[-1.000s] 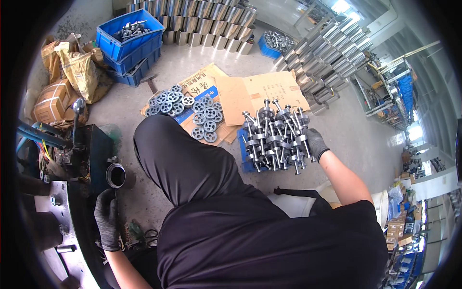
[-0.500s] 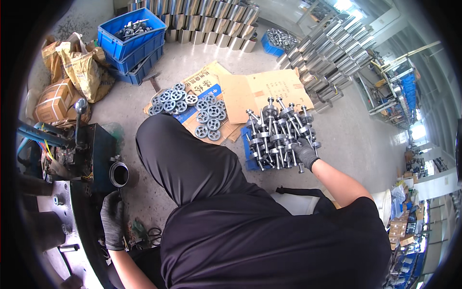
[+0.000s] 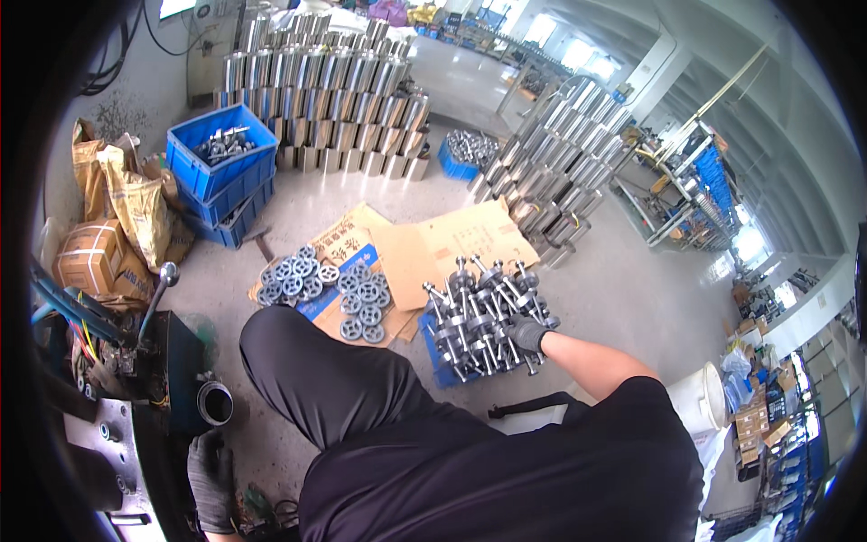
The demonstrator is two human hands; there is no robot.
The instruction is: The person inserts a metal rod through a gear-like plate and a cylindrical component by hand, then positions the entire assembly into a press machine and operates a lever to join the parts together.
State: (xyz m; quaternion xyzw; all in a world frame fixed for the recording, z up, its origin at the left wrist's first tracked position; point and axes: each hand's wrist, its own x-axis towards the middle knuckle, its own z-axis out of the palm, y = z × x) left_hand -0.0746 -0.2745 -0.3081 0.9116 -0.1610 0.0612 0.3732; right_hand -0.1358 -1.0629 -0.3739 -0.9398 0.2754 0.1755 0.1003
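Observation:
My right hand (image 3: 526, 334), in a dark grey glove, reaches into the right side of a heap of metal shafts with round collars (image 3: 488, 316). Its fingers are closed around one of the shafts, though their tips are partly hidden among the parts. The heap rests on a blue crate (image 3: 442, 369). At the lower left my left hand (image 3: 210, 479), gloved alike, holds nothing; its fingers are fairly straight, beside the machine's metal plate (image 3: 117, 452). A dark round opening with a metal rim (image 3: 215, 403) lies just beyond it.
Spoked metal wheels (image 3: 361, 294) lie on flattened cardboard (image 3: 452, 237) ahead. Stacked blue crates (image 3: 221, 167) stand far left, near sacks (image 3: 135, 194) and a carton (image 3: 88, 257). Shiny metal tubes (image 3: 334, 108) are piled behind. A white bucket (image 3: 700, 397) is at right.
The view has tilted up, so the scene sits lower and further left in the picture. My right hand stays at the shaft heap, and my left hand stays beside the machine.

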